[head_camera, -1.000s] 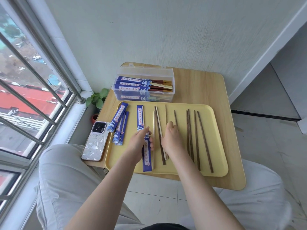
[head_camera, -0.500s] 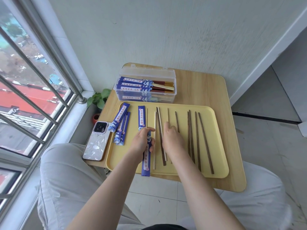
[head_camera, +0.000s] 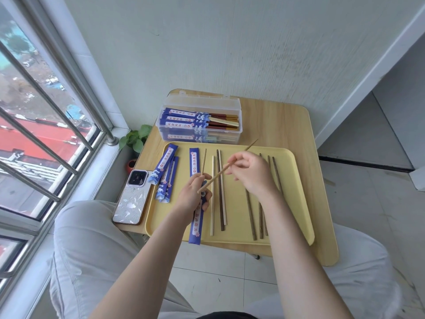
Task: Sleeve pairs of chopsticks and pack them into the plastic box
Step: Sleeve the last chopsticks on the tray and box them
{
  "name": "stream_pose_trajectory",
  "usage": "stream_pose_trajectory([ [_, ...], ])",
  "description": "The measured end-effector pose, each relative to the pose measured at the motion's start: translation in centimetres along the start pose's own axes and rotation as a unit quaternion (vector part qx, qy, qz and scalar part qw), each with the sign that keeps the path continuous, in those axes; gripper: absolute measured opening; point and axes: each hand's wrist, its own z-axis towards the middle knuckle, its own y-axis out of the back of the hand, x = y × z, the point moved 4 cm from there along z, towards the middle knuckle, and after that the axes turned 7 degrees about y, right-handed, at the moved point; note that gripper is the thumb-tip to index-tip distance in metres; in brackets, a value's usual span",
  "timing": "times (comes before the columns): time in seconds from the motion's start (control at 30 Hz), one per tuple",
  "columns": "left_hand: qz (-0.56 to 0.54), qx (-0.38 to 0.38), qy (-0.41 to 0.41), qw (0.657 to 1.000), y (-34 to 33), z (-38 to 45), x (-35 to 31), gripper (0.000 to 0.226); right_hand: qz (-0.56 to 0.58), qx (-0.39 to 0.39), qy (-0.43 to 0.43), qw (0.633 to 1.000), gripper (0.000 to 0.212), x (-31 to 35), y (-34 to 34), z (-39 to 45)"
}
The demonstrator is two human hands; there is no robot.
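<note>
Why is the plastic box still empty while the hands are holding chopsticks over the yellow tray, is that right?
Not quite: the plastic box is not empty. The head view shows several blue-sleeved pairs already lying inside it. The rest holds: the right hand pinches a chopstick over the yellow tray, and the left hand holds another chopstick there.
</note>
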Motion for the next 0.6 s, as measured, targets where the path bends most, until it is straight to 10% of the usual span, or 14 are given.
stream_pose_trajectory([
  [0.6, 0.09, 0.131, 0.028, 0.987, -1.3, -1.2, -0.4, 0.033, 0.127, -0.147, -0.007, 0.981, 0.026, -0.3, 0.5, -0.2],
])
